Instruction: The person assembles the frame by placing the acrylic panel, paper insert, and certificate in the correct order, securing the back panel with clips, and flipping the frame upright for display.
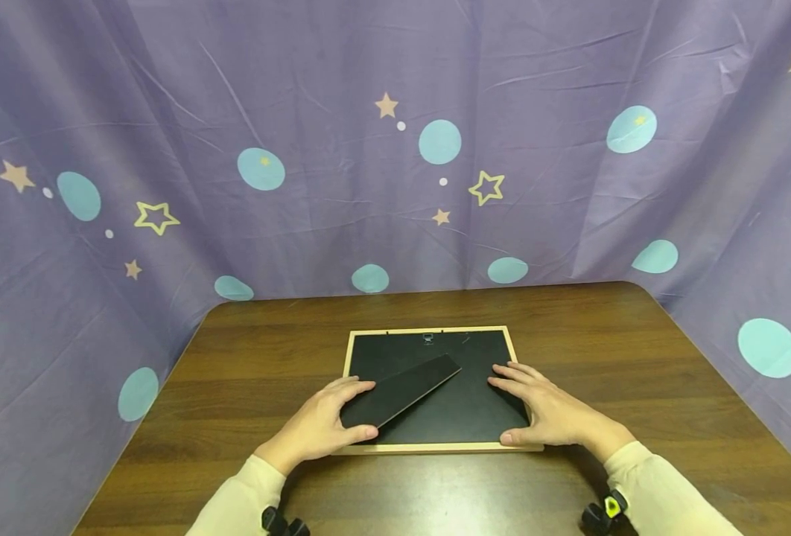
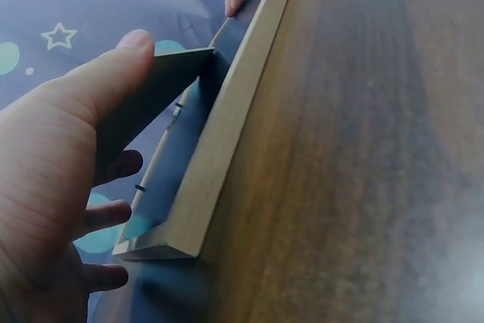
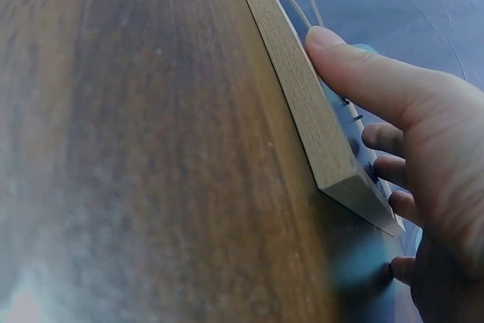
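From where I'm standing, with the person sitting at six o'clock, a picture frame (image 1: 436,448) is lying back upward on the brown wooden table (image 1: 395,491), its long axis running from nine o'clock to three and its near rail lying parallel to the person. The black back panel (image 1: 462,409) is facing the ceiling, and a small metal hanger (image 1: 428,339) is sitting on it just inside the twelve o'clock rail.

A black stand flap (image 1: 402,391) is slanting across the panel, its long axis running from eight o'clock to two. Its two o'clock end is resting on the panel right of the hanger, while the eight o'clock end is rising clear. The left hand (image 1: 318,428) is holding that raised end between thumb and fingers, the thumb lying along the near edge.

Over at the three o'clock end, the right hand (image 1: 550,409) is resting across the frame with its fingers loose and spread; its thumb is touching the near rail by the four o'clock corner, and its fingertips are reaching over the panel.

Pale sleeves (image 1: 664,495) are covering both forearms. Beyond the table at twelve o'clock, a purple curtain (image 1: 342,89) is hanging, showing stars and pale blue spots.
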`<state>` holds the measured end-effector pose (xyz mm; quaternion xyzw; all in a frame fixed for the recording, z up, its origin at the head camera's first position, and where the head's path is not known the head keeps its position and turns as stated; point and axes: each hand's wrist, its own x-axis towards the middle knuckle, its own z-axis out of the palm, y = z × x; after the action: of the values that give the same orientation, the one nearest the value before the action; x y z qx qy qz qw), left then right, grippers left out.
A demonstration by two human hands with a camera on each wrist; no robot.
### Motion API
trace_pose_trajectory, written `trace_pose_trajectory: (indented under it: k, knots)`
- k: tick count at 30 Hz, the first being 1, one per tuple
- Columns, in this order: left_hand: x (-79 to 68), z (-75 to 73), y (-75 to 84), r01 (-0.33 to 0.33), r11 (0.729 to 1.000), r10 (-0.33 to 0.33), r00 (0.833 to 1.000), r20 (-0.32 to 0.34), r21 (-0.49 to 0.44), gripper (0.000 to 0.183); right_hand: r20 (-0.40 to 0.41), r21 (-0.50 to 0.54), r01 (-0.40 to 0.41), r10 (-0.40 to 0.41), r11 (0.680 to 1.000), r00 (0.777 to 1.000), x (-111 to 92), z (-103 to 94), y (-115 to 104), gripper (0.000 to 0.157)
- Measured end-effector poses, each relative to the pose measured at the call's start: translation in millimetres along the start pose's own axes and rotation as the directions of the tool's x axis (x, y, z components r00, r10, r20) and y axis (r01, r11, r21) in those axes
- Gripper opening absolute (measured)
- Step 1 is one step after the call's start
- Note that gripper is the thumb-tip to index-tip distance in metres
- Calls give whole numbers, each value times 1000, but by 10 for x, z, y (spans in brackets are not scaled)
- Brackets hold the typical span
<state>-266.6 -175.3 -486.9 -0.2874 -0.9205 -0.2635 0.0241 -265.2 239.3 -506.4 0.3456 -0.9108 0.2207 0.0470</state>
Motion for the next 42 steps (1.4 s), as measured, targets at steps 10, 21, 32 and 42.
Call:
trace_pose_trajectory:
  k: [10,21,32,42]
  knots:
    - [-17,33,-62,-100,994,100,995,9,37,76,-22,41,-40,41,998,999,1,-23,1,88]
    - [34,65,-163,-86,989,73,991,113,118,68,1,21,-58,58,998,998,33,20,104,92]
    - [49,76,-50,-43,990,24,990,141,135,68,1,42,-82,82,996,997,-19,57,105,92]
    - [-160,86,154,-60,987,37,987,156,146,71,18,33,-72,71,997,997,-235,31,-38,92]
